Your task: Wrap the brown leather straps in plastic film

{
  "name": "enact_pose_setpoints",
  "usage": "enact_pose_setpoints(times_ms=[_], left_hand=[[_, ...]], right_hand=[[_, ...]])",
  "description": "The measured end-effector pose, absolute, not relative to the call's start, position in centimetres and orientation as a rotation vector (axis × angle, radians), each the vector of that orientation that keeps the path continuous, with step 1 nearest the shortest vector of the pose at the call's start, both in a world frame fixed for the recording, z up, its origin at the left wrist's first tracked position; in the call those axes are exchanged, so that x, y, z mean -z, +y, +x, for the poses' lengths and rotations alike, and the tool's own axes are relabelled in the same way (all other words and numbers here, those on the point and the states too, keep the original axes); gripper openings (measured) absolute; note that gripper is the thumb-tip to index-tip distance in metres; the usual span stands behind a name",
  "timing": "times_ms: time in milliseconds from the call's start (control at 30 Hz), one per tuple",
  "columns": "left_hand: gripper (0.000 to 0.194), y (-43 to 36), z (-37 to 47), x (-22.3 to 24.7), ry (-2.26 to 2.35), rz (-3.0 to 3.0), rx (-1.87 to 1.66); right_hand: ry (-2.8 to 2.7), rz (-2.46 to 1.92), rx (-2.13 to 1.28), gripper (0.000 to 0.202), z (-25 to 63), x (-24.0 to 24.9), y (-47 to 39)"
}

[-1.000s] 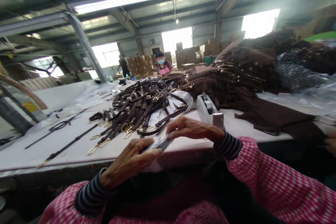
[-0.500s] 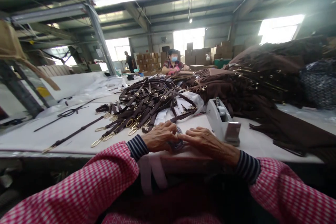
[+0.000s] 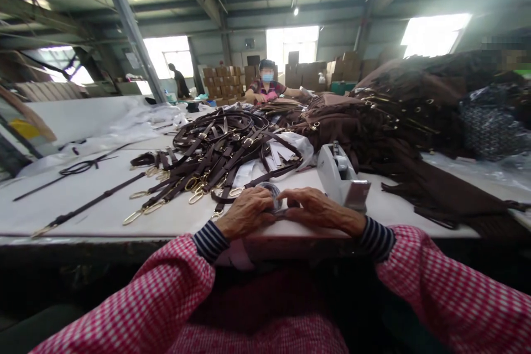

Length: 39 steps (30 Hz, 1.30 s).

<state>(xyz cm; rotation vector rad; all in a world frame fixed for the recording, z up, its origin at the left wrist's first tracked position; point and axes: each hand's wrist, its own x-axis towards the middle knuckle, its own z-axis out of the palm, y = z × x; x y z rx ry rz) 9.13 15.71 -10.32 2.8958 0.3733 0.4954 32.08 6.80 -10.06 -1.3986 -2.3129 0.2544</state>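
Note:
A roll of clear tape [image 3: 271, 190] is between my hands at the table's front edge, partly hidden by fingers. My left hand [image 3: 248, 213] is closed around its left side. My right hand [image 3: 321, 209] meets it from the right, index finger and thumb bent against the roll. Just beyond my right hand stands a pale tape dispenser [image 3: 338, 174]. Dark brown straps [image 3: 224, 149] with gold clasps lie heaped past my left hand, some clasps close to it.
Brown fringed fabric pieces [image 3: 440, 188] pile up on the right. A single strap [image 3: 97, 202] lies on the white table [image 3: 103, 227] at left. White paper slips and clear plastic [image 3: 305, 146] sit beyond the hands. A masked co-worker [image 3: 265, 86] is across the table.
The view has tilted down and shifted slightly right. My right index finger, stretched straight to the roll before, is now bent, and more of the roll shows above my fingers.

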Motion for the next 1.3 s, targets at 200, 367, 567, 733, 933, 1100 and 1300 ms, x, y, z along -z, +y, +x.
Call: enact_pose_setpoints(times_ms=[200,367,567,733,933,1100,1300], left_hand=[[0.017,16.3,8.6,10.8,0.312,2.825,-0.570],[0.015,16.1,8.5,11.4,0.312,2.792,-0.625],[0.014,16.1,8.4,11.2,0.305,2.772,-0.633],[0.015,16.3,8.3,11.7,0.337,2.751,-0.646],[0.020,16.4,8.4,11.5,0.309,2.718,-0.633],[0.023,16.5,8.3,11.4,0.286,2.695,-0.609],[0.023,17.0,8.2,11.3,0.223,2.653,-0.573]], right_hand=[[-2.205,-1.462,-0.296,0.014,34.4,10.3,5.1],[-2.200,-1.422,-0.288,0.019,32.7,10.8,5.8],[-2.219,-1.343,-0.330,0.013,30.4,10.5,7.3],[-2.117,-1.423,-0.315,0.022,32.8,9.2,4.9],[-2.109,-1.433,-0.395,0.026,34.0,9.7,4.1],[-2.085,-1.388,-0.359,0.025,33.0,11.0,5.8],[-2.199,-1.359,-0.341,0.015,33.0,10.5,5.9]])
